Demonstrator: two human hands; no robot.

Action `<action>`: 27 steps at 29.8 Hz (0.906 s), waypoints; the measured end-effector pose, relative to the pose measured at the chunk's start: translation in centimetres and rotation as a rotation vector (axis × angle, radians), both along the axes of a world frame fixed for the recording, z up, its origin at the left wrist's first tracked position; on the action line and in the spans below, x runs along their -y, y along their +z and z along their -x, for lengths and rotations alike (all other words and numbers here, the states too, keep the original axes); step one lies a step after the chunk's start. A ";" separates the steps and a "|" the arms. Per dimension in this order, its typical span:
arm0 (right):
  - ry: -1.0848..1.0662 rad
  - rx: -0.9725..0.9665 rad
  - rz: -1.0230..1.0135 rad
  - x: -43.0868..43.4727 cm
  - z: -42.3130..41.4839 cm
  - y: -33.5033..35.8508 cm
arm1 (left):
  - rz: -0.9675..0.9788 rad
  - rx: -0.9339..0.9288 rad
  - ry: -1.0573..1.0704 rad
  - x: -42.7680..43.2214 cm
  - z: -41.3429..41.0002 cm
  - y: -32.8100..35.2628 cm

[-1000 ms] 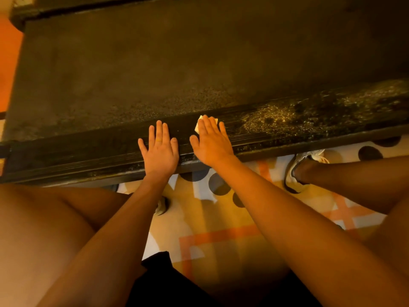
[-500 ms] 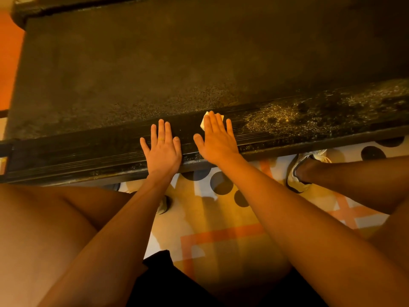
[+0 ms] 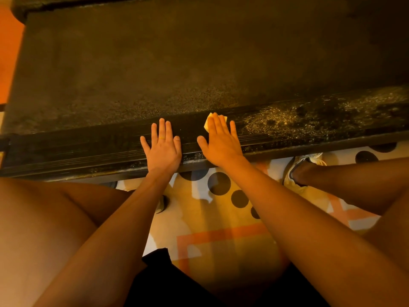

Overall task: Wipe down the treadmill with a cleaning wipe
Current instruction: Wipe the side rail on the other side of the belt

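The treadmill lies across the upper view, with its dark belt (image 3: pixel 177 69) behind and a black ribbed side rail (image 3: pixel 77 149) nearest me. My right hand (image 3: pixel 221 142) lies flat on that rail with straight fingers, pressing a small pale cleaning wipe (image 3: pixel 209 124) whose edges show past the fingertips. My left hand (image 3: pixel 162 149) rests flat on the rail just to the left, fingers straight, a ring on one finger, holding nothing. To the right of my right hand the rail carries a speckled, dusty patch (image 3: pixel 309 120).
Below the rail is a patterned floor mat (image 3: pixel 221 235) with dark dots and orange lines. My bare knees fill the lower left and right. A pale shoe (image 3: pixel 294 171) stands by the rail at right. Orange floor (image 3: pixel 8 52) shows beyond the treadmill's left end.
My right hand has slid the wipe a little to the right along the rail. The left hand stays flat in about the same place.
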State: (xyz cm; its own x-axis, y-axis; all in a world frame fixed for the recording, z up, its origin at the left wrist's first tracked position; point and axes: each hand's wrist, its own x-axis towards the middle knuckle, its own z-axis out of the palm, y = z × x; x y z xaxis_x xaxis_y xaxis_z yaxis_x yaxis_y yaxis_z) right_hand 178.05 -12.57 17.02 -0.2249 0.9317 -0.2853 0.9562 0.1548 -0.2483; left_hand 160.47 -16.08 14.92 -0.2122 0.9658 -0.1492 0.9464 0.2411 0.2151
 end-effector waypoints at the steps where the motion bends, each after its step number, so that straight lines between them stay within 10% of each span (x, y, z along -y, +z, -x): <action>1: 0.002 -0.006 -0.011 1.1 -0.4 0.1 | -0.002 -0.004 0.004 0.0 -0.1 0.0; 27: -0.113 -0.035 0.043 -0.6 -2.2 0.3 | 0.001 -0.003 0.007 -0.1 -0.5 0.2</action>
